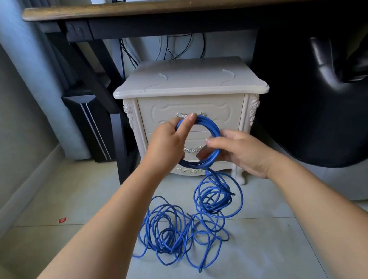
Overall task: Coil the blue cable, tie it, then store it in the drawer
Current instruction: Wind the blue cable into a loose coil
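The blue cable coil is gripped by the left hand and pinched by the right hand. Slack lies nearer — below.

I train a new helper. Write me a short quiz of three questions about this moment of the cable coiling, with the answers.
1. True or false: the whole blue cable is already coiled.
2. Who holds the coil? A. left hand alone; B. right hand alone; C. both hands.
3. Fill in: the drawers of the white cabinet are ___.
Key: 1. False, much lies loose on the floor. 2. C. 3. shut.
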A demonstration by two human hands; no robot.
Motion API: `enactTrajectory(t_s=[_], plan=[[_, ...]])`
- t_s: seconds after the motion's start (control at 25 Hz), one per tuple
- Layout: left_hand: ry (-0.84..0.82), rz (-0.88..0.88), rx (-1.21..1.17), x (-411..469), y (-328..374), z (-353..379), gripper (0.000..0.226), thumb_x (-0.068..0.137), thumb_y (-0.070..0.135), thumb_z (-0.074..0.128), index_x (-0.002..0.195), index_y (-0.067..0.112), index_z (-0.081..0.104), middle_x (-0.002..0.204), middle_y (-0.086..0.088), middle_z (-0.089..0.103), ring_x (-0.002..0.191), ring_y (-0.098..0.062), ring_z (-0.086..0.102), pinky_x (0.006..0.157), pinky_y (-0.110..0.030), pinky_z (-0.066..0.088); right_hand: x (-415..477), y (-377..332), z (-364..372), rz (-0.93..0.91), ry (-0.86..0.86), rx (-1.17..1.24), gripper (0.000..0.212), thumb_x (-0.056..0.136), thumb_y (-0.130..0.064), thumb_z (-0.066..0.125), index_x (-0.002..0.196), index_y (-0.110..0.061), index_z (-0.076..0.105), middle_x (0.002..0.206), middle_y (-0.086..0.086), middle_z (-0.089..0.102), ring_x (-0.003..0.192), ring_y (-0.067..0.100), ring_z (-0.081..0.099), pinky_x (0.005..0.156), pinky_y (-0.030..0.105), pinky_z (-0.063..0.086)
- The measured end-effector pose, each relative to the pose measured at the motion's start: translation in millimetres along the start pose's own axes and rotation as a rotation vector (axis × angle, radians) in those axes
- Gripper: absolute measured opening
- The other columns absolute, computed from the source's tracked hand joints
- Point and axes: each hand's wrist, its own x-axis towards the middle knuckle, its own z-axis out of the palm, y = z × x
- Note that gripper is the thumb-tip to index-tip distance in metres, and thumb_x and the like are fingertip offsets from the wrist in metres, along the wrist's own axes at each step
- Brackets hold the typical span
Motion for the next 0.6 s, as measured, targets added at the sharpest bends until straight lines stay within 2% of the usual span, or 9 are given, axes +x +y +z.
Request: enactTrajectory(t_s=[0.08, 0.16, 0.28, 0.32, 0.4, 0.48, 0.56, 0.6], plan=[[0.039, 0.023, 0.058, -0.3, -1.0, -1.5, 0.040, 0.098, 0.046, 0.048, 0.069, 0.018, 0.048, 0.059, -0.009, 0.040, 0.049, -0.020, 0.039, 0.054, -0.032, 0.037, -0.5, 3.4, -2.6, 0.050, -0.048, -0.078, 0.007, 0.094, -0.010, 0.057, 0.089, -0.015, 0.059, 0.086, 0.006, 0.073, 0.083, 0.020, 0.069, 0.092, 0.039, 0.050], [0.055, 0.002, 0.051, 0.6, -2.8, -5.1, 0.041, 0.098, 0.048, 0.048, 0.071, 0.017, 0.048, 0.058, -0.007, 0.040, 0.048, -0.021, 0.040, 0.053, -0.031, 0.038, -0.2, 0.7, -7.9, 0.004, -0.013, -0.176, 0.006, 0.093, -0.011, 0.061, 0.091, -0.016, 0.063, 0.078, 0.000, 0.068, 0.072, 0.013, 0.064, 0.088, 0.035, 0.052], [0.069, -0.042, -0.027, 1.8, -6.1, -9.6, 0.040, 0.098, 0.048, 0.048, 0.072, 0.017, 0.050, 0.059, -0.005, 0.037, 0.044, -0.016, 0.036, 0.052, -0.030, 0.040, 0.5, -5.4, -12.5, -0.084, 0.113, 0.005, 0.015, 0.095, -0.009, 0.057, 0.103, -0.017, 0.067, 0.077, 0.001, 0.053, 0.061, 0.010, 0.047, 0.066, 0.029, 0.054], [0.080, -0.058, -0.078, 2.5, -7.4, -8.3, 0.041, 0.098, 0.048, 0.048, 0.072, 0.016, 0.049, 0.059, -0.004, 0.036, 0.044, -0.016, 0.034, 0.051, -0.030, 0.039, 1.2, -6.1, -10.3, -0.089, 0.132, 0.079, 0.016, 0.097, -0.010, 0.054, 0.104, -0.017, 0.067, 0.081, 0.003, 0.051, 0.061, 0.011, 0.044, 0.058, 0.026, 0.051], [0.135, -0.082, -0.177, 3.3, -8.5, -2.6, 0.042, 0.098, 0.048, 0.048, 0.073, 0.014, 0.049, 0.057, -0.001, 0.033, 0.046, -0.016, 0.031, 0.050, -0.031, 0.037, 2.1, -4.2, -0.6, -0.059, 0.113, 0.151, 0.018, 0.099, -0.017, 0.051, 0.106, -0.016, 0.067, 0.097, 0.008, 0.055, 0.063, 0.012, 0.044, 0.053, 0.022, 0.044], [0.215, -0.085, -0.168, 3.4, -8.1, 3.8, 0.050, 0.096, 0.054, 0.048, 0.077, 0.008, 0.052, 0.056, 0.000, 0.034, 0.048, -0.019, 0.033, 0.053, -0.037, 0.037, 2.4, -2.3, 9.6, -0.033, 0.090, 0.161, 0.021, 0.101, -0.024, 0.048, 0.109, -0.014, 0.065, 0.103, 0.009, 0.060, 0.066, 0.012, 0.045, 0.057, 0.022, 0.042], [0.261, -0.080, -0.126, 1.5, -8.0, 9.9, 0.059, 0.095, 0.057, 0.045, 0.084, 0.000, 0.055, 0.058, -0.003, 0.036, 0.052, -0.021, 0.036, 0.053, -0.040, 0.041, 2.6, -1.9, 14.2, -0.065, 0.140, 0.057, 0.023, 0.103, -0.026, 0.044, 0.103, -0.013, 0.063, 0.093, 0.004, 0.069, 0.074, 0.016, 0.055, 0.070, 0.025, 0.046], [0.257, -0.081, -0.151, -0.4, -7.2, 13.2, 0.058, 0.097, 0.055, 0.045, 0.083, 0.000, 0.055, 0.058, -0.004, 0.037, 0.052, -0.020, 0.038, 0.050, -0.035, 0.042, 2.4, -2.6, 15.4, -0.089, 0.184, 0.004, 0.023, 0.104, -0.026, 0.042, 0.097, -0.014, 0.061, 0.084, 0.000, 0.072, 0.082, 0.019, 0.061, 0.080, 0.028, 0.047]])
